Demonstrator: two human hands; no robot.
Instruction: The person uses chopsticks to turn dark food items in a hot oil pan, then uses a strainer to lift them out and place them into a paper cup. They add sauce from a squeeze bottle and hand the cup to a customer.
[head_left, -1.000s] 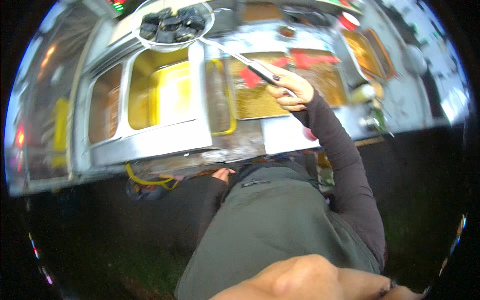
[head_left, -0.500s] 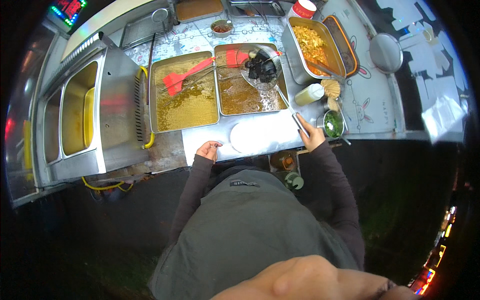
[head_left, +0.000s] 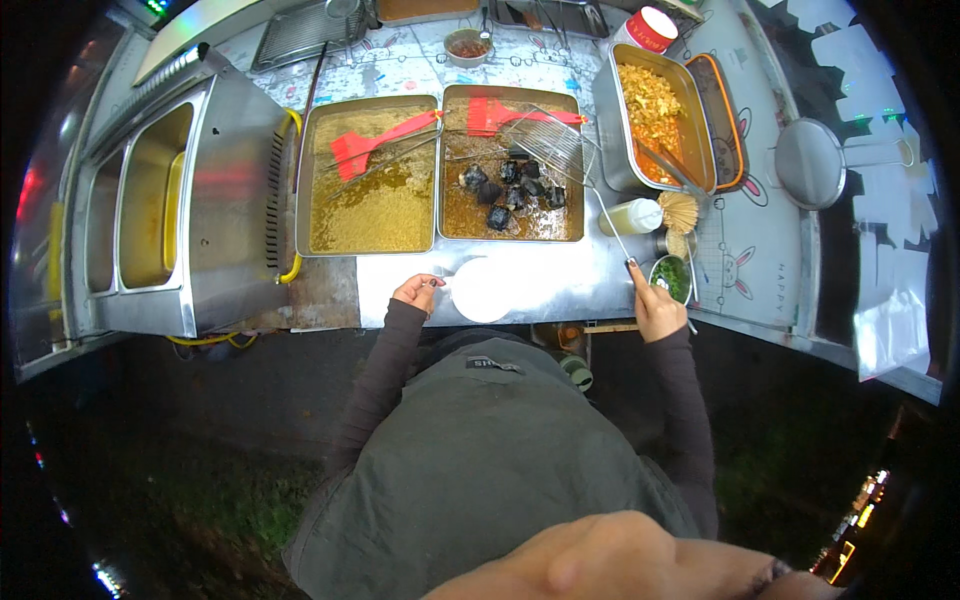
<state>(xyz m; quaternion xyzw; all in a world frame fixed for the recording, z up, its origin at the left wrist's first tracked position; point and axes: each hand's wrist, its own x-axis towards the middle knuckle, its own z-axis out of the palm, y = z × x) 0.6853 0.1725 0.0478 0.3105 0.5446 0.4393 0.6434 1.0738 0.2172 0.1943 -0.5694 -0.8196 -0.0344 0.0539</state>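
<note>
My right hand (head_left: 660, 310) grips the long metal handle of a wire skimmer (head_left: 560, 145). Its mesh head is tilted over the far right part of a tray of brown sauce (head_left: 470, 232). Several black cubes of food (head_left: 512, 185) lie loose in that sauce. Beside the left edge of a white round dish (head_left: 485, 292), my left hand (head_left: 418, 292) has its fingers curled together. Whether they hold anything, or touch the dish, glare makes hard to see. A red brush (head_left: 490, 117) lies across the far side of the same tray.
To the left are another sauce tray (head_left: 370, 245) with a red brush (head_left: 355, 152) and a steel fryer (head_left: 235, 190). On the right stand a deep pan of chopped food (head_left: 650, 100), a squeeze bottle (head_left: 635, 216), a bundle of sticks (head_left: 679, 210) and a bowl of chopped greens (head_left: 670, 278).
The black cubes have left the skimmer and now lie in the right tray's sauce. The skimmer has tilted, and its head has shifted rightward. My left hand stays near the dish.
</note>
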